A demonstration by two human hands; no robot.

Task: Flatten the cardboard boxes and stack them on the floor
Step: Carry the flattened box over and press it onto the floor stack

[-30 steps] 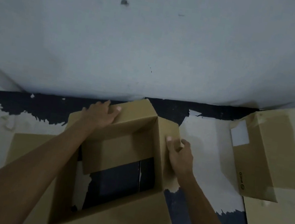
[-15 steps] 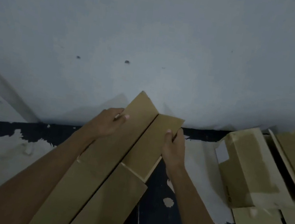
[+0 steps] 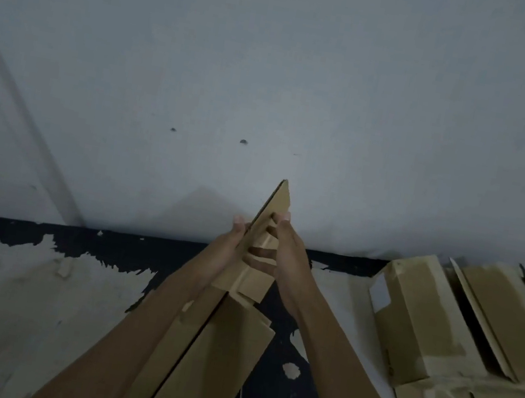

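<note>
Collapsed box cut off at bottom edge; right-side boxes perhaps blurred.

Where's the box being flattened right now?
In the head view the collapsed box is at bottom center, pressed between the left hand and right hand, its top corner against the wall, left of the flattened boxes on the floor.
</note>
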